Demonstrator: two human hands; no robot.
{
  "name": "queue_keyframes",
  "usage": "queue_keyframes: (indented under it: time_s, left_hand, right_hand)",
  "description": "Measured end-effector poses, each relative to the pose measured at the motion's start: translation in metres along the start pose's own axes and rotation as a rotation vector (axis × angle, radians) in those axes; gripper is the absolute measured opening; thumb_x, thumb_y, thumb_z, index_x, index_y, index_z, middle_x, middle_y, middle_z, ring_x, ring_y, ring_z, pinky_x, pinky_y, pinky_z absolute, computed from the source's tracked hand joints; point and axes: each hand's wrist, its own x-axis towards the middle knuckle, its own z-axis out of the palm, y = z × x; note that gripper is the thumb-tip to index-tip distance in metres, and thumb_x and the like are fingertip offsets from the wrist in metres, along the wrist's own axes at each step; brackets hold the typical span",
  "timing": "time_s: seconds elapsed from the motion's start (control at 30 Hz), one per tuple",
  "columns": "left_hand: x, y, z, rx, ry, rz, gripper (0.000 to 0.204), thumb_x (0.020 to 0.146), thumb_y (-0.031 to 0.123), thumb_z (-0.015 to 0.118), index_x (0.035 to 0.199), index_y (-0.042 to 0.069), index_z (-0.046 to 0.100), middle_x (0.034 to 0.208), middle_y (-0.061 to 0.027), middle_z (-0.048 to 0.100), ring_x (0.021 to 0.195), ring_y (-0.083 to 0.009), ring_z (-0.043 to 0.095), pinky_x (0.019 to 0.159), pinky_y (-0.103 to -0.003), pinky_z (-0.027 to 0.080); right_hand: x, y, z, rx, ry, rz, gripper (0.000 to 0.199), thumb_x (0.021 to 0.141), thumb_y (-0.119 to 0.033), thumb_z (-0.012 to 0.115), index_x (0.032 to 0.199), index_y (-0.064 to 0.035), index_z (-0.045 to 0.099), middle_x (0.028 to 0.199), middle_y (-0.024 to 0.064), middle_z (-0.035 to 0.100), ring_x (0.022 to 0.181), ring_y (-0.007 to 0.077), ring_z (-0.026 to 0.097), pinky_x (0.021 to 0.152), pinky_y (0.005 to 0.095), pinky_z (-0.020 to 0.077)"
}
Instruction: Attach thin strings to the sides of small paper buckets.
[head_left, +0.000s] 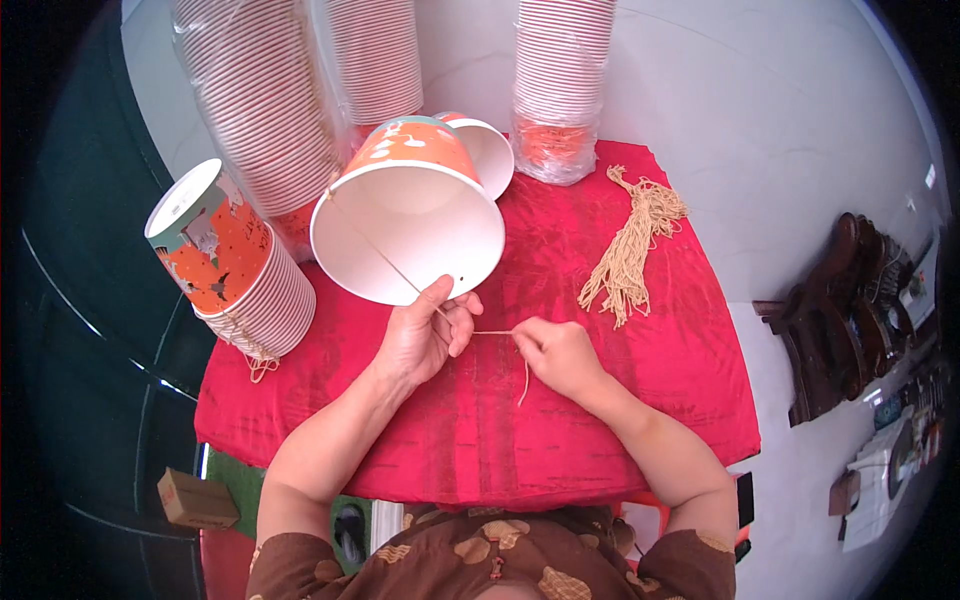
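Pinching the rim of a tipped paper bucket (410, 225) near frame centre, the left hand (425, 335) holds it on its side, mouth toward the person. The right hand (560, 355), just beside it, grips a thin tan string (495, 333) stretched between the two hands (its far end seems to run across the bucket's mouth). A bundle of strings (635, 250) lies right of centre on the red cloth (480, 440); stacked buckets (240, 270) stand at left.

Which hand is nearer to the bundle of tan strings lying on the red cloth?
Right. The right hand lies just below-left of the string bundle, apart from it. The left hand is farther left, at the rim of the paper bucket.
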Motion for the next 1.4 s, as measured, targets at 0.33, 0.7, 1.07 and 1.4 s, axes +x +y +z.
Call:
queue_keyframes:
  time_s: [0.33, 0.7, 1.07, 1.4]
  left_hand:
    - [-0.004, -0.019, 0.004, 0.032, 0.058, -0.083, 0.030, 0.099, 0.026, 0.052, 0.110, -0.001, 0.051, 0.081, -0.0141, 0.064, 0.054, -0.0154, 0.058, 0.041, -0.024, 0.044]
    - [-0.005, -0.029, 0.000, 0.009, 0.096, -0.113, 0.031, 0.100, 0.024, 0.051, 0.114, -0.003, 0.049, 0.082, -0.0155, 0.064, 0.057, -0.0165, 0.061, 0.043, -0.025, 0.048]
    - [-0.006, -0.032, 0.000, 0.022, 0.081, -0.109, 0.027, 0.099, 0.025, 0.053, 0.104, -0.001, 0.054, 0.082, -0.0156, 0.065, 0.061, -0.0174, 0.063, 0.044, -0.026, 0.049]
    - [-0.005, -0.031, -0.004, 0.034, 0.098, -0.115, 0.026, 0.097, 0.027, 0.055, 0.092, 0.001, 0.057, 0.080, -0.0160, 0.065, 0.060, -0.0178, 0.061, 0.045, -0.026, 0.049]
  right_hand:
    - [0.014, 0.000, -0.012, 1.070, 0.123, 0.482, 0.017, 0.096, -0.006, 0.051, 0.111, 0.0022, 0.056, 0.105, 0.0162, 0.065, 0.091, 0.0241, 0.068, 0.079, 0.0336, 0.0553]
    - [0.015, 0.002, -0.017, 1.396, 0.121, 0.526, 0.021, 0.097, -0.012, 0.055, 0.114, -0.0003, 0.055, 0.109, 0.0142, 0.064, 0.099, 0.0245, 0.065, 0.087, 0.0350, 0.0519]
    - [0.011, 0.003, -0.011, 1.316, 0.109, 0.554, 0.020, 0.093, -0.005, 0.059, 0.111, 0.0017, 0.058, 0.091, 0.0103, 0.065, 0.075, 0.0137, 0.060, 0.070, 0.0253, 0.0508]
    - [0.014, 0.003, -0.017, 1.336, 0.106, 0.503, 0.022, 0.093, -0.004, 0.058, 0.115, 0.0021, 0.056, 0.087, 0.0095, 0.064, 0.066, 0.0103, 0.052, 0.062, 0.0208, 0.0442]
